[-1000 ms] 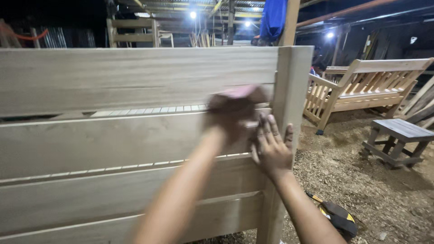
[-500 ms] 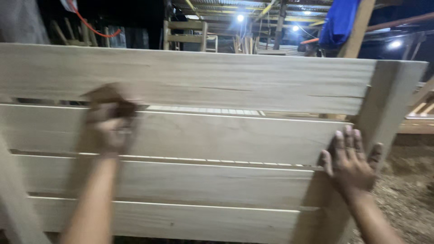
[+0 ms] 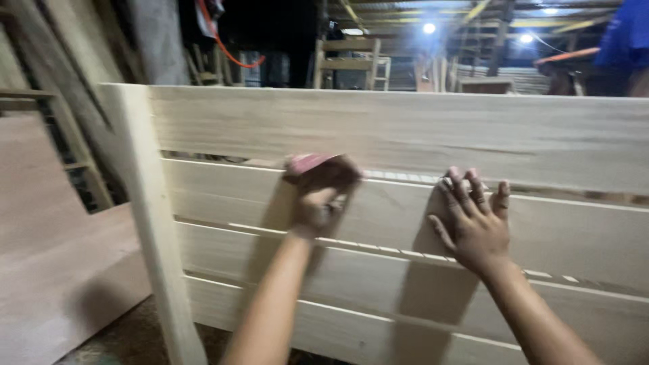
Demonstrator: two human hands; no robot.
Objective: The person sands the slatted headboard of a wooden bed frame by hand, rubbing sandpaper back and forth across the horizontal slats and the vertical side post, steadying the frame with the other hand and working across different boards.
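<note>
One wooden panel (image 3: 405,135) stands upright and fills most of the view. It is made of four flat boards laid across, with narrow gaps between them, joined at the left to one pale post (image 3: 145,216). The panel's right end and its bottom edge are cut off by the frame. One large brownish sheet of board (image 3: 47,257) leans at the far left.

Two hands are on the panel. The right hand (image 3: 473,226) lies open and flat, fingers spread, pressed on the second board from the top. The left hand (image 3: 321,196) is closed around one pinkish pad of sandpaper (image 3: 307,162), pressing it against the upper edge of that same board, just under the top gap. The pad is mostly hidden by the fingers and blurred, so its shape is hard to make out. The dark workshop behind shows only dim frames and two bright lamps.
</note>
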